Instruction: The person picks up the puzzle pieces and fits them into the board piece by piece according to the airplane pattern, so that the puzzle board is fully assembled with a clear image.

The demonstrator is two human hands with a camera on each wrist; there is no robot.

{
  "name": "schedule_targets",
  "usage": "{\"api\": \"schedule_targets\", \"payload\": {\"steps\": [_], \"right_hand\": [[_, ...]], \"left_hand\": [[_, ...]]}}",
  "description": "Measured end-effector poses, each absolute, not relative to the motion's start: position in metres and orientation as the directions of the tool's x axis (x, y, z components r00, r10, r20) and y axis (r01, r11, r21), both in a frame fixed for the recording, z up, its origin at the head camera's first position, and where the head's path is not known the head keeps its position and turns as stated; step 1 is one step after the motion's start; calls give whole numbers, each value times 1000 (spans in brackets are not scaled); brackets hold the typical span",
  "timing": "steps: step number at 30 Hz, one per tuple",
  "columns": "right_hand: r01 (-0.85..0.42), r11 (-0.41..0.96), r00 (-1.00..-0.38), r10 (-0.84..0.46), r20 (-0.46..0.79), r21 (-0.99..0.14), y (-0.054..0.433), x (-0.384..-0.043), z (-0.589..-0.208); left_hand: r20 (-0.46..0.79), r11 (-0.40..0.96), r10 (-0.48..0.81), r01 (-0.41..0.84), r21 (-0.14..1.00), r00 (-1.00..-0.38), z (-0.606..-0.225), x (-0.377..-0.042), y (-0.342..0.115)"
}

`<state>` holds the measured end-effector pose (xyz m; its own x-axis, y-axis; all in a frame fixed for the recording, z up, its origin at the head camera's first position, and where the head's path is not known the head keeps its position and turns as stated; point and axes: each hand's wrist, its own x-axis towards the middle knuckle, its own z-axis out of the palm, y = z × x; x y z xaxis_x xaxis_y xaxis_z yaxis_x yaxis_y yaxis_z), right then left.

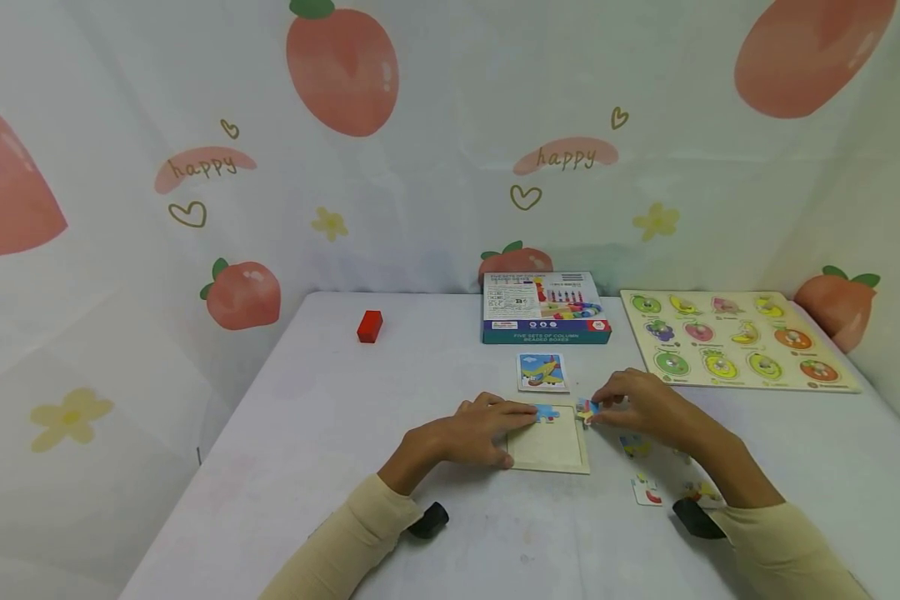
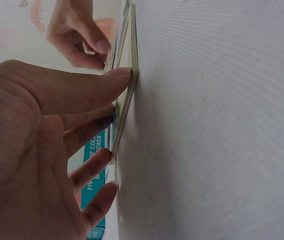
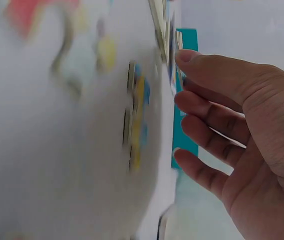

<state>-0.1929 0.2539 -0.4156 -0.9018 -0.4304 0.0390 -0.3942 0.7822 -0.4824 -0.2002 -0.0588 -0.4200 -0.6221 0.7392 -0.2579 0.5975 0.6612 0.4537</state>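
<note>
several loose puzzle pcs (image 1: 647, 492) lie nearest the person, off the right side of the tray (image 1: 546, 454), some partly hidden by the r forearm (image 1: 737, 467). next out is the tray itself, mostly bare inside, w/ a blue pc (image 1: 547, 413) along its far edge (l end of that pc is under fingers, can't see how far it runs). l hand (image 1: 474, 429) is at the tray's left side: thumb at the near-left corner, fingers reaching to the blue pc, thumb & fingertips well apart, prob. bracing the tray.

key relation: the held pc (image 1: 587, 410) is at the tray's far-right corner, so the bare inside lies left of & nearer than the pinch; whether pc touches rim, can't tell. no clear long axis on it either. r hand (image 1: 641, 404) has it, thumb & fingertips clamped on its right side, knuckles up, forearm slanting back to the near right of the tray.

just beyond the tray, a pic card (image 1: 542, 372) w/ a yellow plane; farther, right of tray, the fruit board (image 1: 746, 342); straight behind it, the box (image 1: 547, 333).
</note>
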Motion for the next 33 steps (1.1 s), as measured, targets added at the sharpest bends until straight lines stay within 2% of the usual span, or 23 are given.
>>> {"api": "schedule_targets", "payload": {"steps": [14, 21, 33], "right_hand": [[-445, 761, -865, -503, 4, -472, 226, -200, -419], [-412, 778, -878, -478, -22, -475, 223, -201, -421], [-433, 772, -867, -498, -18, -465, 220, -200, -421]], "left_hand": [[-262, 661, 741, 606, 442, -618, -419, -200, -58], [-264, 666, 739, 608, 433, -620, -419, -200, -57], [-267, 668, 736, 602, 438, -622, -418, -200, -57]]}}
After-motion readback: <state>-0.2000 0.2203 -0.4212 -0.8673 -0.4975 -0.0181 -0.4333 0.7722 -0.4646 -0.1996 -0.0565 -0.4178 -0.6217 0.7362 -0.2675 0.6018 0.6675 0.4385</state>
